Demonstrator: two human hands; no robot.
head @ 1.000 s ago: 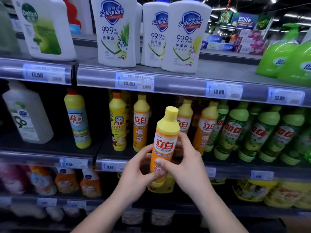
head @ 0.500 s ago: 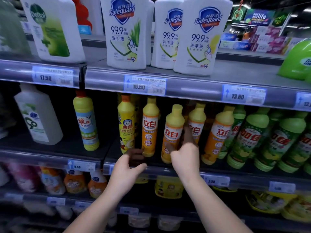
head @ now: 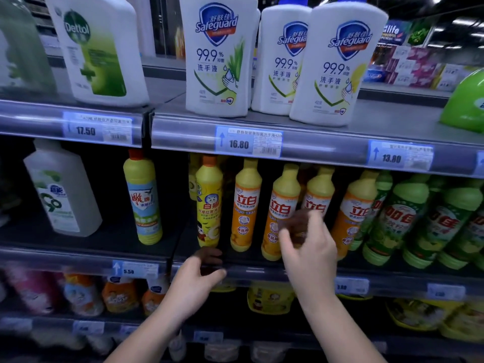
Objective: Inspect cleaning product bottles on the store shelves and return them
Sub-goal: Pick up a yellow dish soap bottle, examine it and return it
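The orange dish-soap bottle with a yellow cap (head: 284,203) stands upright on the middle shelf (head: 256,273), in a row of like bottles. My right hand (head: 311,255) hovers just in front of its lower part; the fingers are spread and blurred and hold nothing. Whether the fingertips still touch the bottle I cannot tell. My left hand (head: 196,276) is lower and to the left, at the shelf's front rail, with fingers loosely curled and nothing in them.
White Safeguard bottles (head: 217,56) and a Dettol bottle (head: 97,48) stand on the top shelf. Green bottles (head: 408,218) fill the middle shelf's right. A yellow cartoon bottle (head: 209,203), a blue-labelled bottle (head: 142,200) and a white jug (head: 60,189) stand left. Refill pouches (head: 269,297) lie below.
The orange bottle, held in both hands a second ago, now stands back in its row. My left hand dropped to the rail, and my right hand has drawn back from the bottle.
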